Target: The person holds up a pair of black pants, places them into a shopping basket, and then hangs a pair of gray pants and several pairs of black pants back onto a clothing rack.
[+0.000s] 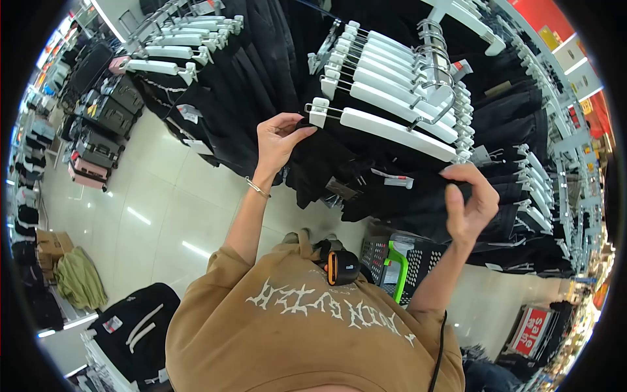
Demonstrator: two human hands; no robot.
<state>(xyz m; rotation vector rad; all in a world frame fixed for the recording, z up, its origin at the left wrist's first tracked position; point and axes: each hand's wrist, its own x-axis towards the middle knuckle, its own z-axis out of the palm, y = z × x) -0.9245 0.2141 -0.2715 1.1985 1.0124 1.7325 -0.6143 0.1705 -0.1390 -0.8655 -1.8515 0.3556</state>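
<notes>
My left hand [279,138] pinches the upper edge of a pair of black trousers [385,166] just beside the left clip of a white hanger [395,132]. That hanger is the front one in a row on the rack, and the trousers hang from it with a paper tag [394,178] and a dark label [341,189] showing. At the other end of the waistband is my right hand [473,202], its thumb and index finger apart against the black cloth.
More white hangers [392,68] with black clothes crowd behind. Another row of black garments [215,91] hangs to the left. Below the rack stands a dark shopping basket [375,255] with a green handle [400,271]. Suitcases [98,147] line the left side; a red sale sign [530,331] is lower right.
</notes>
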